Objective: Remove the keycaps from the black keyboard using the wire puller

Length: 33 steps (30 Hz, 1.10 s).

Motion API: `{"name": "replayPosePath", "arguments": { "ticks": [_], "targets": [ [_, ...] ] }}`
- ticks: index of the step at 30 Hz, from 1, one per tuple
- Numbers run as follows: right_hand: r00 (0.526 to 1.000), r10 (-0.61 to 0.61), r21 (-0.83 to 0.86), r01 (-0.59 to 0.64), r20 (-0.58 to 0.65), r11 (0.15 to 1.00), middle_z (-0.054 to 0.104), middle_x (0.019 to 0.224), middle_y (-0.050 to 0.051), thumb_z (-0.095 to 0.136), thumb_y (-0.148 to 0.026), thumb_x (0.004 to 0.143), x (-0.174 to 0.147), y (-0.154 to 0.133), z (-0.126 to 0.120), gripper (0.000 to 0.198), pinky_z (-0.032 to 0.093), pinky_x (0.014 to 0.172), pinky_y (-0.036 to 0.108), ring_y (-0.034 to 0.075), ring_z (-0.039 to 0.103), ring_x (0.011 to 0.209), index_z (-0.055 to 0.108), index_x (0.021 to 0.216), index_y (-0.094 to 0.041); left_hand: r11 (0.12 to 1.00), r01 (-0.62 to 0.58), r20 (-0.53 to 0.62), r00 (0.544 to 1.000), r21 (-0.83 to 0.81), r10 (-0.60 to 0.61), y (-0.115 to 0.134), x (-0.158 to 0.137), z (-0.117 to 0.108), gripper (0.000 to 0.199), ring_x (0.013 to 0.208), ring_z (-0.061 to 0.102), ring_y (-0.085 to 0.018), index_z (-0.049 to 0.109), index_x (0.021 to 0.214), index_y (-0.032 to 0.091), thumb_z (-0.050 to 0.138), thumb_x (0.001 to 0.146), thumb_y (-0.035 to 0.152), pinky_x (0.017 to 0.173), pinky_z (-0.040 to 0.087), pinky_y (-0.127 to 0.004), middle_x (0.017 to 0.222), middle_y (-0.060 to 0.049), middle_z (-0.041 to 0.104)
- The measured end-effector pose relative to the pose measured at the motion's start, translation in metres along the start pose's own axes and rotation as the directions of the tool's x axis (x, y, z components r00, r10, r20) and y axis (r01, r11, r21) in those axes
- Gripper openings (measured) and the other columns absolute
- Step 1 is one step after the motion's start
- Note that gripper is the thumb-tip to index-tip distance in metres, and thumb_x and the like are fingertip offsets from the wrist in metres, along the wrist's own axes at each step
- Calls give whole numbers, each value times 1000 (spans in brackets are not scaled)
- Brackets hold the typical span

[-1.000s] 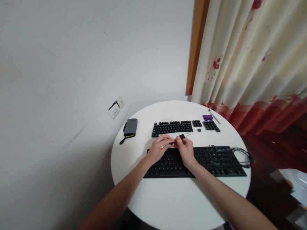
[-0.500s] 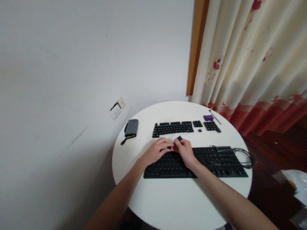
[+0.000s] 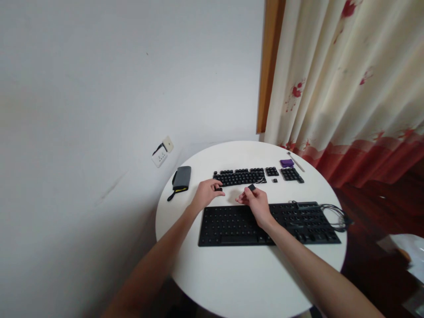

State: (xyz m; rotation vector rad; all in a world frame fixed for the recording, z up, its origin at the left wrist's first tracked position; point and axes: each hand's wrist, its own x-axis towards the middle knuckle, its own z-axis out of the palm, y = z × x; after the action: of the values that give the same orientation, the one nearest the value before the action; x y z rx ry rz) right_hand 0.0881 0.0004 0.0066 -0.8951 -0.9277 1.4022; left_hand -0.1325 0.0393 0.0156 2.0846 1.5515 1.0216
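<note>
My left hand (image 3: 206, 192) is at the lower left end of the loose keycaps (image 3: 240, 177), its thumb and fingers curled around a small black keycap (image 3: 218, 189). Whether that keycap rests on the table, I cannot tell. In my right hand (image 3: 256, 202) is a keycap puller with a dark handle (image 3: 252, 187); thin wire ends point away toward the keycap rows. That hand hovers over the upper edge of a black keyboard (image 3: 228, 226), whose left part shows bare switches. The long space bar (image 3: 239, 239) remains on it.
More keycap groups (image 3: 290, 174) and a single keycap (image 3: 274, 180) lie to the right. Behind them are a purple cloth (image 3: 286, 163) and a slim brush (image 3: 296, 161). A grey pouch (image 3: 182, 177) sits at the left; a coiled cable (image 3: 339, 218) is beside the keyboard on the round white table (image 3: 245, 269).
My left hand has moved from the keyboard, up and left, to the end of the keycap rows. My right hand has shifted slightly, still with the puller, and the hands are now apart.
</note>
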Motion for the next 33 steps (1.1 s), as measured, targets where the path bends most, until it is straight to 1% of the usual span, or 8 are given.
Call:
{"name": "replayPosePath", "arguments": {
  "ticks": [3, 6, 12, 16, 19, 23, 29, 33],
  "targets": [
    [1000, -9, 5, 9, -7, 1000, 68, 64, 4, 73, -57, 74, 1, 0, -1, 43, 58, 62, 31, 20, 69, 59, 60, 72, -15, 983, -84, 82, 994, 166, 71, 5, 8, 8, 34, 71, 56, -17, 71, 81, 21, 86, 62, 44, 65, 41, -28, 75, 0, 68],
    [1000, -15, 9, 15, -21, 1000, 68, 64, 4, 73, -57, 74, 2, 0, -2, 43, 59, 62, 32, 20, 70, 59, 60, 72, -15, 964, -159, 140, 981, 214, 131, 3, 10, 15, 29, 77, 56, -20, 69, 71, 21, 84, 65, 45, 71, 40, -30, 74, -1, 69],
    [1000, -15, -3, 15, -26, 1000, 68, 65, 4, 72, -56, 75, 2, -2, -3, 43, 59, 63, 33, 20, 70, 60, 60, 72, -16, 963, -195, 150, 974, 189, 168, -4, 1, 16, 29, 79, 56, -20, 70, 69, 22, 83, 66, 48, 75, 40, -31, 77, -2, 71],
    [1000, -5, -12, 5, -25, 1000, 70, 67, 6, 72, -56, 75, 1, -3, -2, 43, 59, 63, 33, 20, 70, 60, 60, 72, -15, 966, -193, 188, 969, 174, 159, -7, -3, 14, 26, 78, 57, -18, 69, 71, 21, 83, 67, 42, 72, 40, -29, 77, -1, 70],
    [1000, -7, -17, 6, -24, 1000, 69, 67, 6, 72, -56, 76, 2, -2, -2, 43, 58, 63, 33, 20, 70, 60, 60, 72, -15, 975, -191, 227, 960, 117, 161, -10, -3, 15, 24, 73, 57, -16, 67, 67, 19, 83, 69, 37, 69, 41, -27, 76, 0, 69],
    [999, -15, -20, 14, -37, 1000, 69, 66, 5, 71, -56, 76, 2, -1, -3, 43, 58, 61, 32, 20, 70, 59, 60, 73, -15, 983, -185, 259, 950, 23, 173, -10, -4, 15, 26, 67, 57, -14, 67, 66, 17, 80, 72, 39, 66, 42, -26, 75, -1, 66],
    [999, -14, -27, 13, -41, 1000, 69, 65, 5, 71, -55, 77, 1, -4, -1, 42, 58, 62, 30, 19, 70, 59, 60, 71, -15, 968, -249, 305, 920, -31, 246, -6, -8, 8, 21, 81, 62, -17, 70, 76, 18, 64, 87, 34, 76, 48, -29, 87, -6, 69],
    [999, -18, -32, 17, -39, 999, 69, 65, 5, 70, -55, 77, 1, -5, -1, 42, 58, 61, 31, 20, 69, 59, 61, 71, -15, 969, -247, 285, 930, 20, 231, -7, -8, 6, 14, 81, 62, -18, 70, 81, 19, 63, 88, 29, 77, 47, -29, 87, -5, 69]
  ]
}}
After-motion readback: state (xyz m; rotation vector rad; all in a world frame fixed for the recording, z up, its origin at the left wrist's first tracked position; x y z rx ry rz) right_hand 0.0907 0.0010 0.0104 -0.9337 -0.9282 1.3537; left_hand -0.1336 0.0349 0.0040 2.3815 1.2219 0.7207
